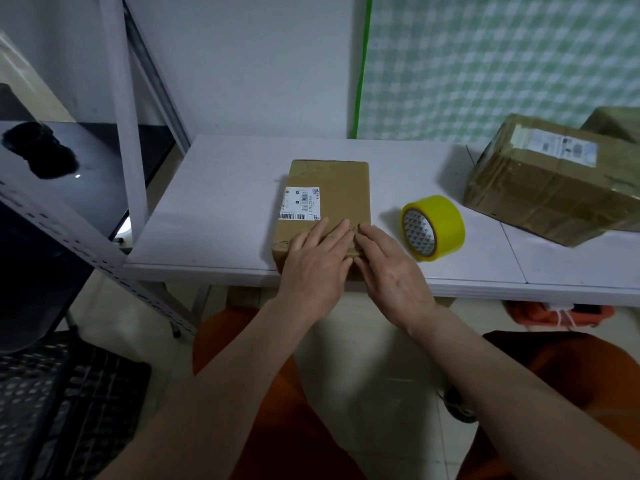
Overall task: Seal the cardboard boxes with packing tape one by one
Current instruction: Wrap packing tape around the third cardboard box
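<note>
At the near table (214, 202) edge, a small cardboard box (332, 192) is pressed flat by the left hand (317, 261) and right hand (389, 268), fingers straight, nothing grasped. Its barcode label (299, 203) is unreadable. A yellow tape roll (440, 220) stands just right.

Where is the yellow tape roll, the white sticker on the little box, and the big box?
yellow tape roll (446, 216): head view, on its yellow outer band.
white sticker (299, 203): head view, on its middle.
big box (540, 192): head view, on its taped side.
</note>
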A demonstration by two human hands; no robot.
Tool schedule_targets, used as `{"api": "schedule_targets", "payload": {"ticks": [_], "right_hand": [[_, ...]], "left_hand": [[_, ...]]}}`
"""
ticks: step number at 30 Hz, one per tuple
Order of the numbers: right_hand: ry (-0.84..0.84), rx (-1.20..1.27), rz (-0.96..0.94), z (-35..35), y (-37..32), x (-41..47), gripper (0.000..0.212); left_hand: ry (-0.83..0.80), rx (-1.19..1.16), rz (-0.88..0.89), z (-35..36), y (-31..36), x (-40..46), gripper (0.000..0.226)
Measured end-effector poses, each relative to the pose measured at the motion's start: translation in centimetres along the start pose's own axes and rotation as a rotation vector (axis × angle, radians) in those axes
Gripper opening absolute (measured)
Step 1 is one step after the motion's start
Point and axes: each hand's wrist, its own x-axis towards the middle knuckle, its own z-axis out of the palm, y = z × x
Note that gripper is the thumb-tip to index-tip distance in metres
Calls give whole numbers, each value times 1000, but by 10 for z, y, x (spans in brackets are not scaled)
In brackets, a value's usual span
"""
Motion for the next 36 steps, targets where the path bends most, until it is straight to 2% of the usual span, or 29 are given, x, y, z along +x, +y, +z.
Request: {"api": "schedule_targets", "payload": {"ticks": [5,13,20,24,27,32,36], "right_hand": [[-64,98,46,5,-1,-10,54],[1,271,175,0,-4,-5,58],[25,290,194,-4,-4,2,46],[17,303,218,-10,-6,6,43],[6,324,266,-15,-7,10,41],[0,298,352,-19,-10,23,32],[-71,168,294,-24,-12,33,20]], "left_hand": [[10,-19,-35,3,1,-3,69],[6,-36,-54,1,0,-4,70],[-2,3,-36,0,-1,-2,76],[44,98,-223,-2,-3,-10,78],[-5,101,-295,0,-6,-14,71],[25,12,-259,-3,-4,-16,53],[15,24,-266,-2,-3,-16,51]]}}
